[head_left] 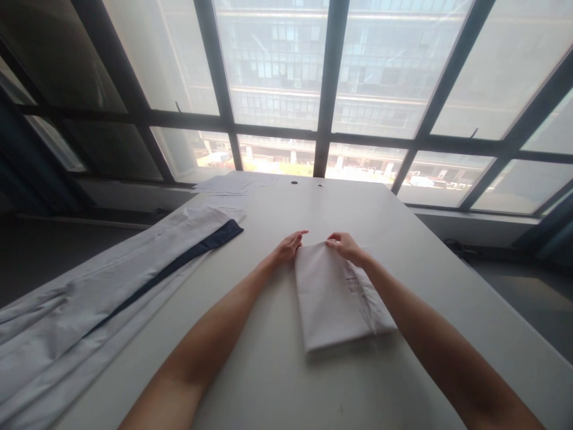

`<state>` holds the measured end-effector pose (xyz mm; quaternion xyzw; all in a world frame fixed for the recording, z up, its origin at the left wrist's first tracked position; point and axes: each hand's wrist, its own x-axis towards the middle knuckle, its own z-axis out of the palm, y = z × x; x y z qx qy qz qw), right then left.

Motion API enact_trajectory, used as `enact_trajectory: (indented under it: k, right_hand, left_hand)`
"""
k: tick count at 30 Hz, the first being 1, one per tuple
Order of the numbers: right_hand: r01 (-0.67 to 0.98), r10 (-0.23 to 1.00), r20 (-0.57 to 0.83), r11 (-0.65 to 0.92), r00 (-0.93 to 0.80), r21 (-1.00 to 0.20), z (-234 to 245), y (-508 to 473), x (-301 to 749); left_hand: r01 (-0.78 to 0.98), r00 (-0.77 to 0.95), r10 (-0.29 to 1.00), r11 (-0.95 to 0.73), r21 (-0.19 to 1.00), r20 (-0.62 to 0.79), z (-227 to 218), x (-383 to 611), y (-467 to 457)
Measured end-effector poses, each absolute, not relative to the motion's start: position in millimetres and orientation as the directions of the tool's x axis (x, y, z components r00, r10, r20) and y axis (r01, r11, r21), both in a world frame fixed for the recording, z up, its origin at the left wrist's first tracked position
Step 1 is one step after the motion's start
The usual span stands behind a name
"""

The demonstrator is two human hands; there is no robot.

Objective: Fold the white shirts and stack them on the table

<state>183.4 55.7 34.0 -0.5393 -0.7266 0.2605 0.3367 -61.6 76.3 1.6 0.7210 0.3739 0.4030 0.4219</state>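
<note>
1. A wall of windows (277, 89) with dark frames fills the far side of the view, with a building showing pale through the glass.
2. The white worktop (268, 370) runs from the near edge of the view out to the windows.
3. A long white garment (89, 310) lies stretched along the left side of the worktop, and its near end runs out of view at the lower left. A dark navy band (179, 263) runs along it and ends in a slanted tip near the middle of the worktop.
4. A folded cloth (326, 298), white and roughly rectangular, lies flat on the worktop in the middle, well apart from the long garment. Layered folds show along its right edge.
5. The left hand (290, 246) rests at the far left corner of the folded cloth. Its fingers (299, 236) are stretched out flat and loose, gripping nothing.
6. The right hand (347, 246) sits at the far edge of the folded cloth, just beside the left hand. Its fingers (333, 242) curl down and pinch that edge.
7. A few pale sheets (228, 184) lie flat at the far left end of the worktop.
8. Two small round holes (294, 182) sit in the worktop near its far edge.
</note>
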Motion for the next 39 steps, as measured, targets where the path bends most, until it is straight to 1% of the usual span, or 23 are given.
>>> enact_trajectory:
  k: [2,5,8,11,13,15,18,20,22,24,26,30,32,34,36,39]
  right_hand:
    - [0.64,0.965,0.219,0.262,-0.148,-0.723,30,58,184]
    - [0.678,0.964,0.241,0.252,-0.112,-0.691,23,59,184]
    - [0.699,0.959,0.262,0.26,-0.107,-0.666,19,56,182]
    - [0.718,0.952,0.28,0.278,-0.121,-0.638,20,49,179]
    - [0.725,0.943,0.301,0.306,-0.141,-0.617,23,42,177]
    - [0.74,0.913,0.368,0.368,-0.175,-0.563,28,34,178]
    - [0.765,0.852,0.487,0.442,-0.193,-0.47,34,22,188]
    - [0.772,0.842,0.518,0.426,-0.149,-0.471,36,13,201]
    - [0.778,0.852,0.514,0.388,-0.098,-0.495,34,-1,218]
    - [0.791,0.867,0.491,0.361,-0.088,-0.494,27,-19,235]
    - [0.813,0.884,0.453,0.345,-0.113,-0.47,17,-42,249]
    - [0.865,0.913,0.344,0.345,-0.22,-0.364,-5,-81,260]
    - [0.885,0.914,0.315,0.351,-0.255,-0.305,-13,-89,259]
    - [0.898,0.916,0.305,0.347,-0.261,-0.273,-16,-92,258]
    - [0.9,0.918,0.295,0.346,-0.266,-0.265,-16,-91,257]
    - [0.897,0.918,0.279,0.354,-0.28,-0.265,-15,-90,256]
  left_hand:
    - [0.293,0.364,0.878,-0.426,0.856,0.312,2,-59,76]
    - [0.39,0.367,0.861,-0.487,0.781,0.353,1,-55,74]
    - [0.401,0.392,0.845,-0.514,0.758,0.365,0,-57,72]
    - [0.373,0.443,0.838,-0.495,0.785,0.318,1,-65,73]
    - [0.412,0.478,0.825,-0.515,0.752,0.302,7,-69,72]
    - [0.522,0.48,0.815,-0.563,0.641,0.325,17,-67,67]
    - [0.727,0.431,0.827,-0.555,0.405,0.361,34,-41,39]
    - [0.798,0.43,0.84,-0.525,0.296,0.33,39,-14,9]
    - [0.807,0.486,0.835,-0.542,0.235,0.258,38,11,-23]
    - [0.795,0.534,0.823,-0.567,0.216,0.195,32,24,-49]
    - [0.781,0.567,0.81,-0.587,0.213,0.15,24,22,-66]
    - [0.758,0.613,0.784,-0.618,0.206,0.096,9,-2,-79]
    - [0.759,0.618,0.782,-0.62,0.198,0.081,8,-11,-81]
    - [0.764,0.618,0.785,-0.614,0.196,0.05,12,-11,-79]
    - [0.771,0.609,0.791,-0.607,0.191,0.06,18,-6,-71]
    - [0.784,0.58,0.802,-0.598,0.169,0.145,22,8,-49]
